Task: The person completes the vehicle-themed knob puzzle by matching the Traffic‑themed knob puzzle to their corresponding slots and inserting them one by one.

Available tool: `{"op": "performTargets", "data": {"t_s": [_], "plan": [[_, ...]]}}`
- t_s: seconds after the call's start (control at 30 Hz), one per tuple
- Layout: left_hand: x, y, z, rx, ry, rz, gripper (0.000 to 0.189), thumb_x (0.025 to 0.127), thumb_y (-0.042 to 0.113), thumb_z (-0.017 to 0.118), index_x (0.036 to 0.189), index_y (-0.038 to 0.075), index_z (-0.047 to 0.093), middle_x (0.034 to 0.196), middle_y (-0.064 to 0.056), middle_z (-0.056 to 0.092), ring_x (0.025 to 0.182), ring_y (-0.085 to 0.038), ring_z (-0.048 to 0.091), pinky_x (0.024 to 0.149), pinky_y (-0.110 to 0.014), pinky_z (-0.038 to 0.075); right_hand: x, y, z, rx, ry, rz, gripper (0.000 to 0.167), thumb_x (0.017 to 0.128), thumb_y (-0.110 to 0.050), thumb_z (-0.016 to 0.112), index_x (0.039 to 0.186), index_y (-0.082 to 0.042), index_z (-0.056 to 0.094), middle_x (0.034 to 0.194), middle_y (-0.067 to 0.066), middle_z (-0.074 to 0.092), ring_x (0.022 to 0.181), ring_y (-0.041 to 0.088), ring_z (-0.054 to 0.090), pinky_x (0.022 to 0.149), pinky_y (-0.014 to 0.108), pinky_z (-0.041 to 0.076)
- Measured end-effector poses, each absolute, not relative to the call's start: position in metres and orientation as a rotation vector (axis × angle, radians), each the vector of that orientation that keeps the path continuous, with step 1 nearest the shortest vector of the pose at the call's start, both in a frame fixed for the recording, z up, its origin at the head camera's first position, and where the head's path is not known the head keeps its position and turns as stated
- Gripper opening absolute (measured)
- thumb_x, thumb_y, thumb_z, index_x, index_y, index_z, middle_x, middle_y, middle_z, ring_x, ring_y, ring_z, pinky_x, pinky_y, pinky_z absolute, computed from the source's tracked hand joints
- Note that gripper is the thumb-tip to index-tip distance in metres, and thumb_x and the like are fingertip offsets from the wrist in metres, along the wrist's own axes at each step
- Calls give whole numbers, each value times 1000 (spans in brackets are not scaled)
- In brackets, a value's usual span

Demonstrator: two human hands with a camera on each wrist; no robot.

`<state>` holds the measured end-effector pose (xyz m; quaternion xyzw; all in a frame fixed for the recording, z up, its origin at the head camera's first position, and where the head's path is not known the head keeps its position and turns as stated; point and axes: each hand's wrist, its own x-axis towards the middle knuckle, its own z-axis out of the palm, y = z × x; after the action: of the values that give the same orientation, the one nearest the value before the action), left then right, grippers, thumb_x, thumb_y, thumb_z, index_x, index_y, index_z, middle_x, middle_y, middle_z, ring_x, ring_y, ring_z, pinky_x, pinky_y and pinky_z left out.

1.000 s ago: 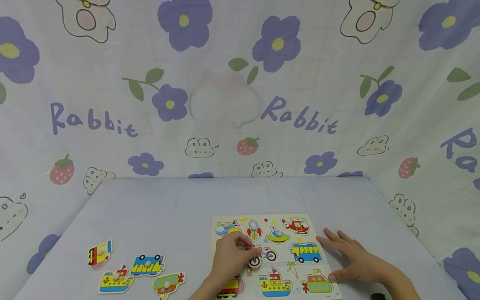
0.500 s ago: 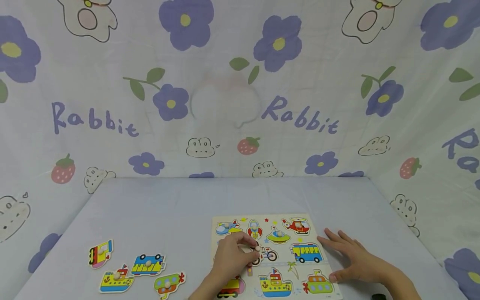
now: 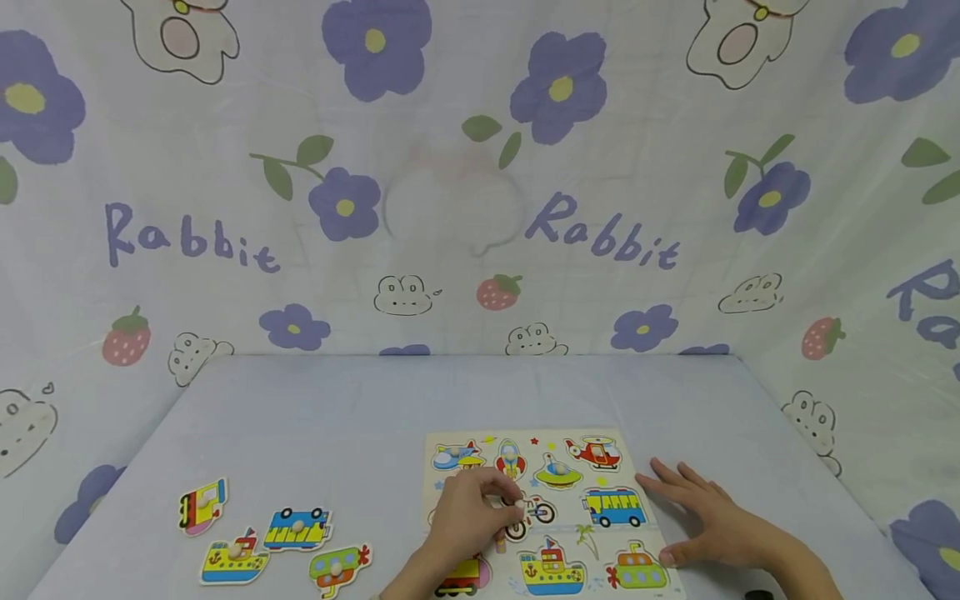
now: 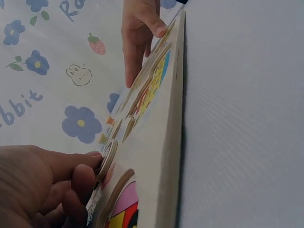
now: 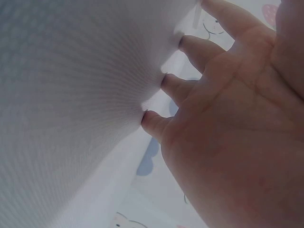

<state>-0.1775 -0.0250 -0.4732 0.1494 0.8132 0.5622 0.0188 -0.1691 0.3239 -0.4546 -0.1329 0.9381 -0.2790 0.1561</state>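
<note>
In the head view a wooden knob puzzle board (image 3: pixel 568 500) lies on the white table. My left hand (image 3: pixel 472 517) is over its left half, thumb and fingertips pinching the knob of a bicycle puzzle piece (image 3: pixel 538 510). In the left wrist view this piece (image 4: pixel 109 159) sits tilted at the board's surface; its far side is hidden. Flat by the board's right edge rests my right hand (image 3: pixel 708 517), fingers spread, thumb touching the edge near the submarine picture. In the right wrist view its fingertips (image 5: pixel 151 118) press on the cloth.
Several loose pieces lie left of the board: train (image 3: pixel 201 506), ship (image 3: pixel 234 560), upside-down bus (image 3: pixel 297 528) and submarine (image 3: pixel 339 570). Knobbed plane, rocket (image 3: pixel 511 458), saucer (image 3: pixel 558 472) and helicopter (image 3: pixel 597 454) pieces sit in the board's top. A dark object (image 3: pixel 759 595) shows at the bottom edge.
The left hand has shifted slightly right with the bicycle piece, which has turned a little under the fingers. The right hand has stayed in place.
</note>
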Motion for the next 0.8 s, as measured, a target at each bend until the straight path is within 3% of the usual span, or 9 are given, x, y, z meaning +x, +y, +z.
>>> {"op": "performTargets", "data": {"t_s": [0.1,0.17,0.37,0.67,0.8], "plan": [[-178,-22,-473,459,2606,1683,15,76,11,85,82,17,72,73,14,68,63,-5,60,73,-30,45,-170,324,-455,-386,2686,-794,97,64,-50,86,149,-27,45,161,10,19,142,50,-6,102,73,-6],[-178,-19,-473,443,2645,1667,16,75,14,86,80,18,72,72,16,67,69,-2,60,74,-31,44,-170,324,-455,-383,2688,-784,98,64,-52,85,149,-27,44,161,9,19,143,49,-6,102,73,-5],[-177,-8,-472,330,2697,1682,22,71,19,90,76,17,68,68,16,64,65,0,61,71,-28,50,-170,324,-453,-389,2696,-779,97,65,-52,85,149,-28,45,161,9,19,142,50,-6,102,73,-6],[-172,-1,-467,231,2745,1747,22,71,15,89,75,15,67,67,14,65,63,1,62,66,-27,51,-170,324,-452,-381,2707,-775,97,64,-56,84,149,-30,45,161,7,19,143,48,-6,102,72,-6],[-172,-1,-469,177,2737,1750,23,71,18,90,74,16,67,66,14,65,60,0,61,58,-26,49,-169,324,-453,-387,2705,-784,97,64,-55,85,149,-30,45,161,8,19,143,48,-7,102,72,-6]]}}
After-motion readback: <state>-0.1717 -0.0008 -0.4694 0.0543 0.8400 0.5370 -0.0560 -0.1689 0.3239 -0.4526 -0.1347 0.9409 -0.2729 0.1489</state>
